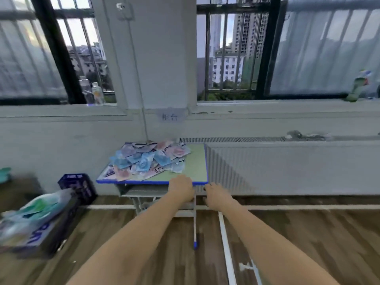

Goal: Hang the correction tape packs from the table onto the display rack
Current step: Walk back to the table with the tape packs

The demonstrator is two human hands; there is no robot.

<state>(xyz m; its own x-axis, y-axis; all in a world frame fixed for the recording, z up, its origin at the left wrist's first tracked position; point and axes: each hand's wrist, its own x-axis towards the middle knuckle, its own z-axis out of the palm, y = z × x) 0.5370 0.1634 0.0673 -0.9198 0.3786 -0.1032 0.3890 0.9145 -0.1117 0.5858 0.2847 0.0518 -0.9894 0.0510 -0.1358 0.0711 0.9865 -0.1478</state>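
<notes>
We see the correction tape packs [148,159], blue, pink and lilac, heaped on the table's [195,167] left half. Our left hand [181,188] and right hand [218,195] reach its near edge holding nothing; whether the fingers are curled we cannot tell.

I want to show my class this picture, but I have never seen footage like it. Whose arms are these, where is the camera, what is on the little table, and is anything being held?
There is one picture, taken by a wide-angle camera worn on a person's head, looking forward and down. The two bare arms are that person's own. The left hand reaches over the near edge of a small blue-edged table; the right hand hangs just short of it. Neither visibly holds anything, though blur hides the fingers. On the table lies a loose pile of correction tape packs, blue and pink. No display rack is in view. A dark blue crate stands on the floor to the left.
</notes>
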